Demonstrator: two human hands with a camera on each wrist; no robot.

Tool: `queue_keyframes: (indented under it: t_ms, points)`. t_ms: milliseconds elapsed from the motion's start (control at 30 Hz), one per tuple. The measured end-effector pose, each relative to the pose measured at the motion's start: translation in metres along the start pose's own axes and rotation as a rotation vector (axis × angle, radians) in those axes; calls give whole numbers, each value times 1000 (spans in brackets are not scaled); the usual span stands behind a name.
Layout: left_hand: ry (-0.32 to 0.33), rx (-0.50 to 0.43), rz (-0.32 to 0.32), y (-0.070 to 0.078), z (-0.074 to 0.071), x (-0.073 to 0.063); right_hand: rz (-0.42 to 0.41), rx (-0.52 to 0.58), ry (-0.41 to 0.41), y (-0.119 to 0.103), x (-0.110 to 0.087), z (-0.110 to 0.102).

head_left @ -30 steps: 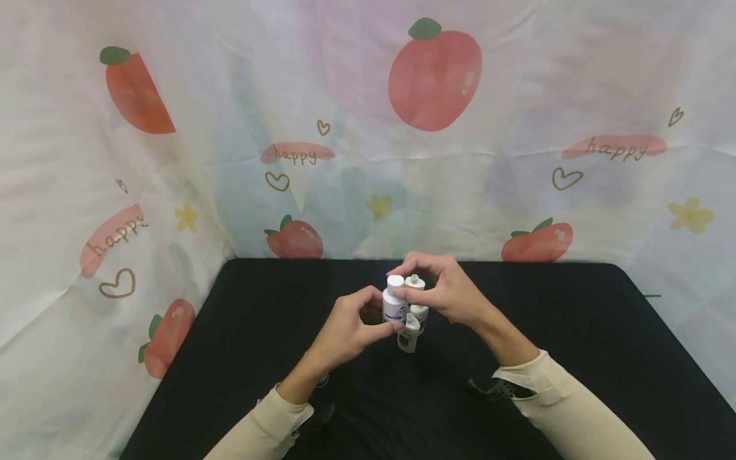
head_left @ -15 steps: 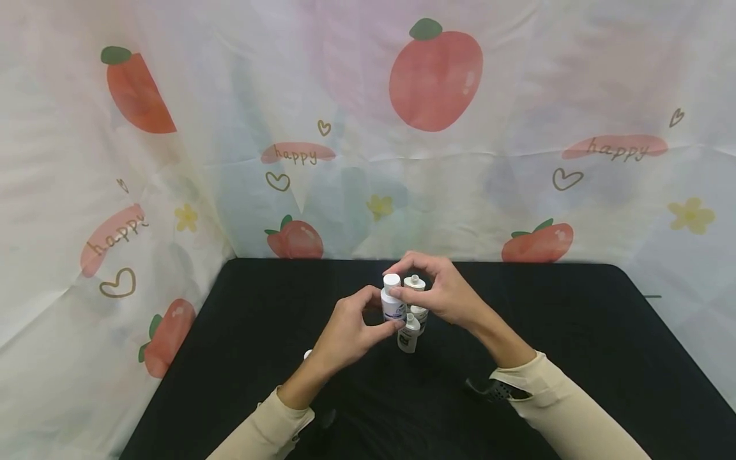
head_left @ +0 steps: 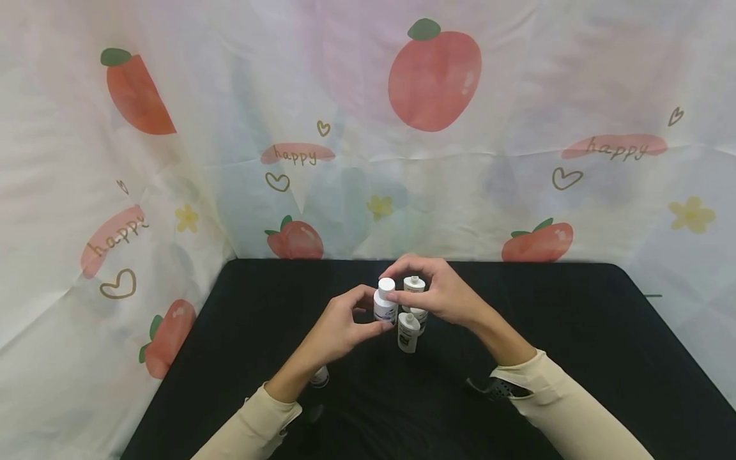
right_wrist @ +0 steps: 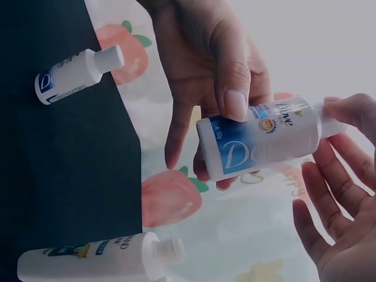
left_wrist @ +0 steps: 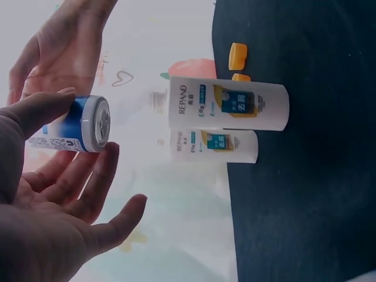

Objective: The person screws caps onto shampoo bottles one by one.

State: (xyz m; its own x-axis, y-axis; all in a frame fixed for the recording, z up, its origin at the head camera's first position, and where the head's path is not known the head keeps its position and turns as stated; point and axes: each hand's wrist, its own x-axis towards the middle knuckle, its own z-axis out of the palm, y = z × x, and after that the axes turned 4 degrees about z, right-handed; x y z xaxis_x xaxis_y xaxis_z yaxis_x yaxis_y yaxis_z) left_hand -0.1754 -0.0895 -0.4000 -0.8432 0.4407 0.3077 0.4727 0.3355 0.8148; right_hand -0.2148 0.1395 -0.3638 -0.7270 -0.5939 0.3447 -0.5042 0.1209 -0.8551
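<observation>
Between my hands, above the table, is a small white and blue Dove bottle (head_left: 385,308), slightly tilted. My left hand (head_left: 340,327) grips its lower body between thumb and fingers; in the right wrist view that thumb presses on the label. My right hand (head_left: 439,291) pinches the white cap (head_left: 387,285) at the top. Just right of the held bottle stand two white REPAND bottles, a front one (head_left: 408,335) and a rear one (head_left: 414,282), with bare necks. My right thumb partly hides the rear one.
Another capped Dove bottle (right_wrist: 67,76) stands on the black table (head_left: 471,415), mostly hidden behind my left forearm in the head view. Small orange pieces (left_wrist: 238,57) lie beyond the REPAND bottles. A fruit-printed curtain (head_left: 345,96) backs the table.
Both hands have shifted slightly left with the Dove bottle, away from the REPAND bottles. More of the front REPAND bottle now shows. The cap is at the bottle's top throughout.
</observation>
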Motion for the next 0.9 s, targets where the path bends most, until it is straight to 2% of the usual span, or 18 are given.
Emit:
queue_keyframes:
  t_ms: [433, 633, 900]
  points:
    - [-69, -32, -44, -9, -11, -5, 58, -30, 9, 2, 4, 11]
    - [-89, -33, -50, -16, -17, -9, 91, -41, -17, 4, 5, 17]
    - [-104, 7, -44, -24, -21, -15, 77, -68, -57, 8, 4, 26]
